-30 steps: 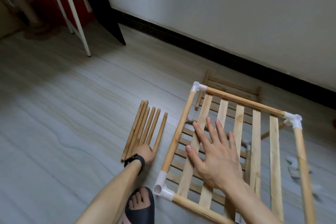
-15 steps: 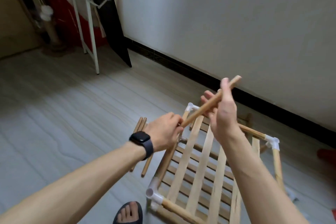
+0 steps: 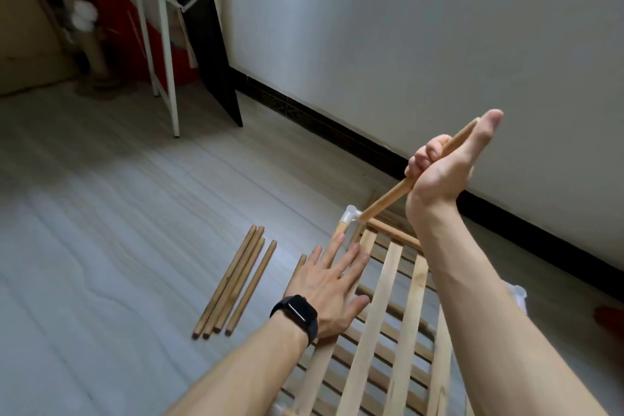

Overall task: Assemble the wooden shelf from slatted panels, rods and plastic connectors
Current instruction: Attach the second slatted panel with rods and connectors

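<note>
The right hand [image 3: 449,167] curls round a wooden rod [image 3: 388,197], held tilted above the far left corner of the slatted panel [image 3: 412,314], its lower end touching the white plastic connector [image 3: 351,215] there. The left hand [image 3: 329,284], fingers spread flat, rests on the panel's left rail, a black watch [image 3: 299,312] on its wrist. Loose rods [image 3: 233,282] lie on the floor just left of the panel

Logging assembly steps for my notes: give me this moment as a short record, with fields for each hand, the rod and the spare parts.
right hand: grips a rod, tilted
rod end: meets the white corner connector; seating unclear
left hand: open, fingers spread, on the slatted panel at its left edge
spare rods: loose group on the floor, left of the panel
</note>
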Available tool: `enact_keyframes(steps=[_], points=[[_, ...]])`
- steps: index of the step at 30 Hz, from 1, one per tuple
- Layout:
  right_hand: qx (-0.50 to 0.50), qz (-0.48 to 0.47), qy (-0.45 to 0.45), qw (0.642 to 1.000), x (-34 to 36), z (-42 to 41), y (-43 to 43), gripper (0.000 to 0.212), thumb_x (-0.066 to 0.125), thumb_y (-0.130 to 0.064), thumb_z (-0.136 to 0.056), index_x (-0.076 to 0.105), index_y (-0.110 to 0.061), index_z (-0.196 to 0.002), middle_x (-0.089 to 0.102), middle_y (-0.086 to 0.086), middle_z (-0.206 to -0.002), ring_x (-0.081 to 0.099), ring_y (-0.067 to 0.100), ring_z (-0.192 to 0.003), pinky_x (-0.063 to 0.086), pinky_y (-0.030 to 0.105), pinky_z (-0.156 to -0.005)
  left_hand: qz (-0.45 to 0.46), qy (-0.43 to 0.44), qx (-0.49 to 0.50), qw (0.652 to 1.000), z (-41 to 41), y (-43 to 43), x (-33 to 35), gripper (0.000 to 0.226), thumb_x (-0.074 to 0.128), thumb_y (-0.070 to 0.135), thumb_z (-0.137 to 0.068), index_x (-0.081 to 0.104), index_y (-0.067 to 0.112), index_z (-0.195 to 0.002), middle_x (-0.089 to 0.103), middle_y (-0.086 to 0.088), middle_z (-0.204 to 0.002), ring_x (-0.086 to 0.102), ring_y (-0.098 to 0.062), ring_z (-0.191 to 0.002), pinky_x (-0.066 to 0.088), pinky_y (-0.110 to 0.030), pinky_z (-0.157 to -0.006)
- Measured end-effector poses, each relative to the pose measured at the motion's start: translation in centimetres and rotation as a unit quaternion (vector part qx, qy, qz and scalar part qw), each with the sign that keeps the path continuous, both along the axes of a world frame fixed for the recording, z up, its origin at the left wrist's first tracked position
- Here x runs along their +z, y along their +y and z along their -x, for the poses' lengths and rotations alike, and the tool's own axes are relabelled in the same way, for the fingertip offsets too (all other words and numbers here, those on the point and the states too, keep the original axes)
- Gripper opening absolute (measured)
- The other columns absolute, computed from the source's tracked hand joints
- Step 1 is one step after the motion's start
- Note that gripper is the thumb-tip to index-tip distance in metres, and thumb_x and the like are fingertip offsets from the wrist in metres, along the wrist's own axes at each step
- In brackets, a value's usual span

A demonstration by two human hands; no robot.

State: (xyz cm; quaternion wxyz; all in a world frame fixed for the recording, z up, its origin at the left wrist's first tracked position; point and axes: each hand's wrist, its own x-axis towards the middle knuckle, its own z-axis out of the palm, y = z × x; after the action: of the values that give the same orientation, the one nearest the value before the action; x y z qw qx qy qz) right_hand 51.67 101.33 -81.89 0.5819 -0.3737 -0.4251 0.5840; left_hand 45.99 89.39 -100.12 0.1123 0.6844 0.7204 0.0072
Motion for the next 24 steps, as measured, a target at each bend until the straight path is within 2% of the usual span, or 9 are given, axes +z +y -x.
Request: enact_keyframes(steps=[4, 7, 11, 16, 24], points=[[0.014, -0.016, 0.011, 1.000, -0.5, 2.6, 0.5, 0.062, 0.033, -0.075, -0.082, 0.026, -0.021, -0.051, 0.024, 0.000, -0.052, 0.023, 0.019, -0.049, 0.023, 0.028, -0.049, 0.001, -0.009, 0.001, 1.000, -0.1, -0.1, 0.2, 0.068, 0.014, 0.060, -0.102, -0.019, 0.032, -0.155, -0.025, 0.009, -0.161, -0.037, -0.020, -0.143, -0.011, -0.046, -0.122], [0.026, -0.047, -0.022, 0.998, -2.0, 3.5, 1.0, 0.065, 0.036, -0.080, -0.074, 0.023, -0.019, -0.053, 0.023, 0.000, -0.051, 0.023, 0.018, -0.048, 0.022, 0.029, -0.050, 0.010, -0.014, -0.003, 1.000, -0.2, -0.2, 0.3, 0.067, 0.014, 0.058, -0.103, -0.019, 0.031, -0.155, -0.024, 0.008, -0.161, -0.038, -0.020, -0.143, -0.009, -0.047, -0.123], [0.089, -0.078, -0.047, 0.992, -3.3, 4.2, 1.2, 0.065, 0.033, -0.079, -0.071, 0.020, -0.017, -0.053, 0.020, -0.003, -0.047, 0.017, 0.017, -0.046, 0.018, 0.027, -0.047, 0.020, -0.015, -0.005, 1.000, 0.0, -0.2, 0.6, 0.067, 0.015, 0.056, -0.104, -0.019, 0.029, -0.155, -0.024, 0.007, -0.162, -0.038, -0.021, -0.143, -0.008, -0.048, -0.124], [0.111, -0.063, -0.057, 0.990, -3.5, 4.4, 1.9, 0.069, 0.034, -0.082, -0.068, 0.016, -0.016, -0.062, 0.018, -0.002, -0.049, 0.014, 0.019, -0.048, 0.016, 0.026, -0.045, 0.022, -0.016, -0.006, 1.000, 0.0, -0.3, 0.7, 0.066, 0.014, 0.054, -0.104, -0.018, 0.028, -0.156, -0.023, 0.006, -0.162, -0.038, -0.021, -0.143, -0.005, -0.049, -0.124], [0.184, -0.037, -0.144, 0.972, -2.8, 5.7, 2.8, 0.064, 0.035, -0.084, -0.056, 0.023, -0.021, -0.048, 0.020, -0.005, -0.045, 0.013, 0.017, -0.046, 0.016, 0.023, -0.044, 0.023, -0.022, -0.010, 0.999, 0.0, -0.4, 0.2, 0.066, 0.014, 0.054, -0.104, -0.018, 0.029, -0.156, -0.025, 0.007, -0.162, -0.038, -0.021, -0.143, -0.005, -0.049, -0.124]])
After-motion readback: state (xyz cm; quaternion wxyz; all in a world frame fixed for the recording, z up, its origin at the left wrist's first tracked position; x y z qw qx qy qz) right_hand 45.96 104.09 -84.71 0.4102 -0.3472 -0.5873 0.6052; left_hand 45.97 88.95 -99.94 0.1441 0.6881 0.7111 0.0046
